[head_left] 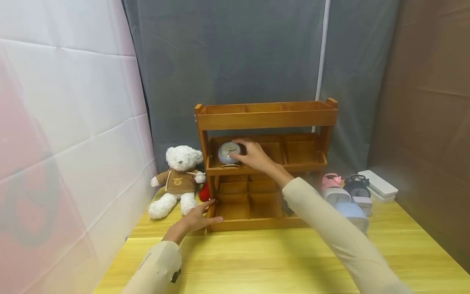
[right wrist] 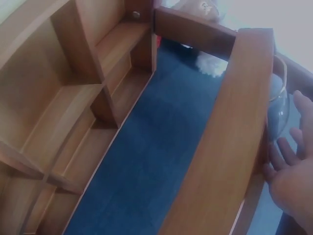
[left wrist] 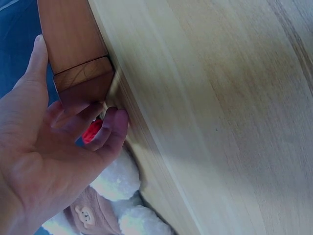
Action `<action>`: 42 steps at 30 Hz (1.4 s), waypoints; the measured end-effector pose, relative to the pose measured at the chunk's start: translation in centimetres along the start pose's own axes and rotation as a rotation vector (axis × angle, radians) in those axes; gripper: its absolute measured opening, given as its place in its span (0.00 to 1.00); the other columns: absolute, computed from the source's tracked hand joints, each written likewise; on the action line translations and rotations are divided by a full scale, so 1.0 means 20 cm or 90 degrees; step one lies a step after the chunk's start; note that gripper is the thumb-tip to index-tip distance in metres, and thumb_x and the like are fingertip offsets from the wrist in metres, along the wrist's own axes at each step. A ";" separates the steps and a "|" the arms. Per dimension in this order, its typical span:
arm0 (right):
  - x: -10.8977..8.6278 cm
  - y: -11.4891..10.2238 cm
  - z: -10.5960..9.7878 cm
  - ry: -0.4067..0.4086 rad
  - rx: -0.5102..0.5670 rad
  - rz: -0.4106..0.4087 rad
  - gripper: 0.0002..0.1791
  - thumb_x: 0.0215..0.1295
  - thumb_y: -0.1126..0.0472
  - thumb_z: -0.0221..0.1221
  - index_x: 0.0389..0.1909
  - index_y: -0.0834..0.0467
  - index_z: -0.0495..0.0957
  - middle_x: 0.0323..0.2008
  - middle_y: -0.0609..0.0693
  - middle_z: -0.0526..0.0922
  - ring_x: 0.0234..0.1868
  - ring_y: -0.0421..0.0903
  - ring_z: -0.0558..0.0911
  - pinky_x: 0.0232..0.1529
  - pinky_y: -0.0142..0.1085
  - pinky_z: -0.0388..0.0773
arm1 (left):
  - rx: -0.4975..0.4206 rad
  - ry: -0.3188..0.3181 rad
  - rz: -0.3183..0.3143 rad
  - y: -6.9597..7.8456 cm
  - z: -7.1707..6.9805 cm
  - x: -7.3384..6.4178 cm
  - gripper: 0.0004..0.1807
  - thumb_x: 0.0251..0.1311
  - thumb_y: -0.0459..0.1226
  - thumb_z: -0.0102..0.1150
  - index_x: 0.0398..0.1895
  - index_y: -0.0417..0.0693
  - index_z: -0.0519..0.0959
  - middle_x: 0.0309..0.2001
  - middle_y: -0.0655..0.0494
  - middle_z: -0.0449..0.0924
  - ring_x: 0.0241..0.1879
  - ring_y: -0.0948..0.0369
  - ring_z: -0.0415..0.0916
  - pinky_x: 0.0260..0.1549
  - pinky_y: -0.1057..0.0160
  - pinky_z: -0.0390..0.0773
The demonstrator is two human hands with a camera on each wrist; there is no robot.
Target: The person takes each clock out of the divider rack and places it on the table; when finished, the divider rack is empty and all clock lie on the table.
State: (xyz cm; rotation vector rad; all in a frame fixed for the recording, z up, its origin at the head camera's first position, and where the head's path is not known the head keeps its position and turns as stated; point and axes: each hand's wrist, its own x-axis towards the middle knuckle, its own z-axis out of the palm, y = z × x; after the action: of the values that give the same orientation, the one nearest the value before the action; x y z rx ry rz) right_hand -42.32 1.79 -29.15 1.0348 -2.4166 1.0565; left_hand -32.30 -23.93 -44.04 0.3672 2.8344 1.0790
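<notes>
A wooden rack (head_left: 268, 121) with three divided tiers stands on the table. On its middle tier, in the left compartment, a round pale-purple alarm clock (head_left: 226, 152) faces forward. My right hand (head_left: 253, 156) pinches the clock at its right side, thumb over the face and fingers by the top. The right wrist view shows the clock (right wrist: 279, 115) side-on, the right hand's fingertips (right wrist: 281, 152) right at it. Down at the rack's lower left corner (left wrist: 83, 81), my left hand (left wrist: 54, 152) grips, thumb along the front and fingers bent round the side.
A white teddy bear (head_left: 180, 179) in a brown sweater sits left of the rack, with a red object (head_left: 204, 192) between them. Right of the rack stand a pink clock (head_left: 331, 181), a black clock (head_left: 357, 185), a light-blue object (head_left: 351, 213) and stacked white boxes (head_left: 378, 184).
</notes>
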 end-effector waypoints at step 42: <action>-0.02 -0.08 0.05 0.069 -0.094 -0.097 0.51 0.52 0.60 0.81 0.76 0.60 0.67 0.70 0.62 0.64 0.66 0.59 0.73 0.67 0.49 0.73 | 0.013 0.008 0.004 -0.01 0.00 -0.01 0.49 0.62 0.52 0.73 0.79 0.39 0.62 0.72 0.27 0.66 0.68 0.35 0.70 0.64 0.38 0.73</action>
State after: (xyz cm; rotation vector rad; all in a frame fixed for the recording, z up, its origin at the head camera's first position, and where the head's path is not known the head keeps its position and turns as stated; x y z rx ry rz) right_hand -40.82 0.46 -29.16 1.0634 -2.2518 0.8471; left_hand -32.22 -24.01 -44.18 0.3727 2.8602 1.0578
